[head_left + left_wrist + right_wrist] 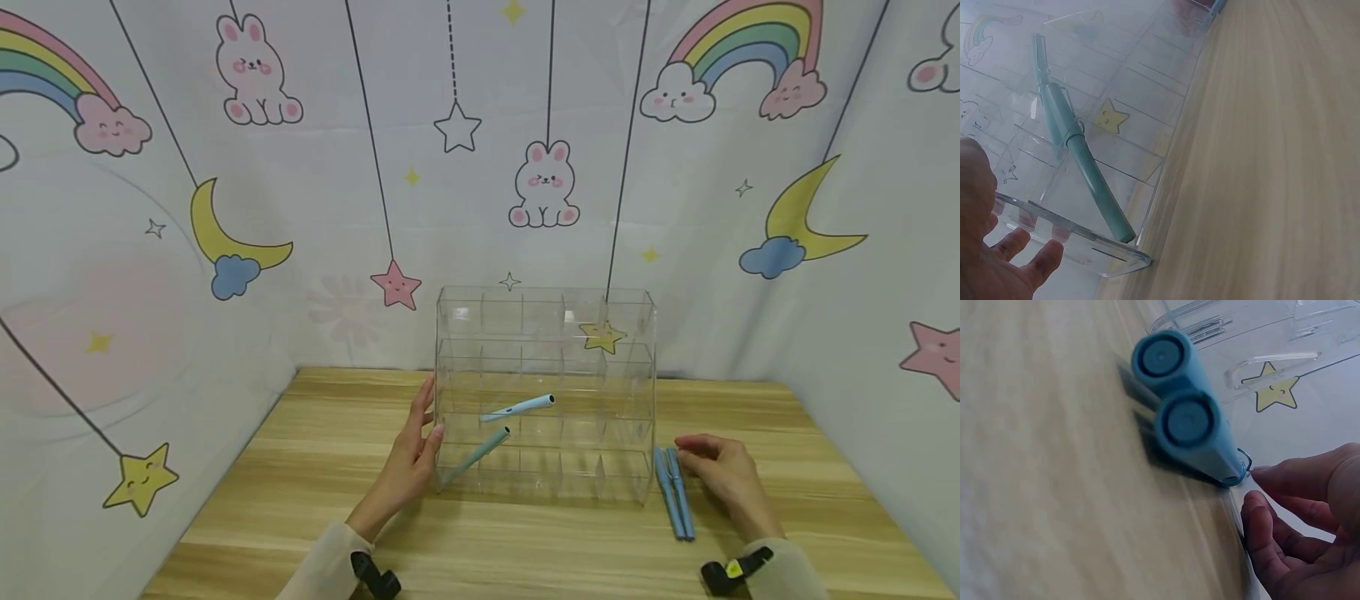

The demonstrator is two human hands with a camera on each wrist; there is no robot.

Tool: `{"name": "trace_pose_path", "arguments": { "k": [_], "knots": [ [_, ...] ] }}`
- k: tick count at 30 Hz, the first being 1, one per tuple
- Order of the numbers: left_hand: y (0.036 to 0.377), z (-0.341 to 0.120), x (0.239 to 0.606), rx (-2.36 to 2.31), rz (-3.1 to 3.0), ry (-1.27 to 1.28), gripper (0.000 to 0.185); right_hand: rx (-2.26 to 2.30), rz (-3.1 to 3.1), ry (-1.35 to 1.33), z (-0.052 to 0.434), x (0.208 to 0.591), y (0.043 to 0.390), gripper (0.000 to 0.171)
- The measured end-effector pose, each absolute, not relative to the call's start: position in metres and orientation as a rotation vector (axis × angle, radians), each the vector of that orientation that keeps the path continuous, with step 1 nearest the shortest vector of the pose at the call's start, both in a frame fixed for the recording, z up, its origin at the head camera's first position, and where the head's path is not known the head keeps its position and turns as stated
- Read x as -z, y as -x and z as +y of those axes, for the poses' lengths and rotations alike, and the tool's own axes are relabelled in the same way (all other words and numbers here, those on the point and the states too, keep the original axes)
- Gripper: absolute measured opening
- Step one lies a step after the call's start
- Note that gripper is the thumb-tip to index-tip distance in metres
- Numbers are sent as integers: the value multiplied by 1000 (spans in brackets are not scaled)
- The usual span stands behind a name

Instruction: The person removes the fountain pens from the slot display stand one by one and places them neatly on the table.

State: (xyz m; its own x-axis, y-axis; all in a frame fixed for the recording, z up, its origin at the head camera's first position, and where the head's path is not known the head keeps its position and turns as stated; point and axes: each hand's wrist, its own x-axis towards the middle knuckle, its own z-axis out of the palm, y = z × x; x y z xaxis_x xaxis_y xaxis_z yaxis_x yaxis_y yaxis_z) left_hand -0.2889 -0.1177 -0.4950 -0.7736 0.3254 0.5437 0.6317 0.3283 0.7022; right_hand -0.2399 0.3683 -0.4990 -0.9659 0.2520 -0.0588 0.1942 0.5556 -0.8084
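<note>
"Which step are you having in hand now?"

"I judge that I am preparing to pick up a pen. My right hand (723, 471) is hovering beside the left blue pen (668, 492) and the right blue pen (681, 492), which are lying side by side on the wooden table (525, 546), just right of the clear organizer (628, 429). Thumb and forefinger are standing slightly apart near the right pen's far end; whether they are touching it, I cannot tell."

"And what is your left hand doing?"

"My left hand (408, 454) is resting at the organizer's left wall with relaxed fingers, not clamping, so I believe it is steadying. A pale blue pen (517, 407) and a green pen (476, 456) are already leaning in the organizer."

"What is the next move calling for?"

"In my opinion, it is calling for a pinch on the right pen only, without rolling its neighbour, then a lift toward a compartment."
</note>
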Motion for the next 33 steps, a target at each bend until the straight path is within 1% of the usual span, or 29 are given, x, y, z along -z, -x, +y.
{"name": "trace_pose_path", "arguments": {
  "k": [7,9,16,18,26,33],
  "knots": [
    [289,-118,496,1412,-2309,846,78,-1445,-2683,346,366,505,240,48],
    [289,-118,496,1409,-2307,850,77,-1438,-2689,322,366,504,240,48],
    [289,-118,495,1402,-2301,851,80,-1358,-2699,280,364,501,239,37],
    [288,-118,496,1400,-2302,849,80,-1348,-2709,286,364,501,238,36],
    [289,-118,496,1410,-2308,845,80,-1376,-2719,359,364,500,239,41],
    [290,-118,498,1413,-2308,844,79,-1268,-2756,301,362,499,240,41]
  ]
}}
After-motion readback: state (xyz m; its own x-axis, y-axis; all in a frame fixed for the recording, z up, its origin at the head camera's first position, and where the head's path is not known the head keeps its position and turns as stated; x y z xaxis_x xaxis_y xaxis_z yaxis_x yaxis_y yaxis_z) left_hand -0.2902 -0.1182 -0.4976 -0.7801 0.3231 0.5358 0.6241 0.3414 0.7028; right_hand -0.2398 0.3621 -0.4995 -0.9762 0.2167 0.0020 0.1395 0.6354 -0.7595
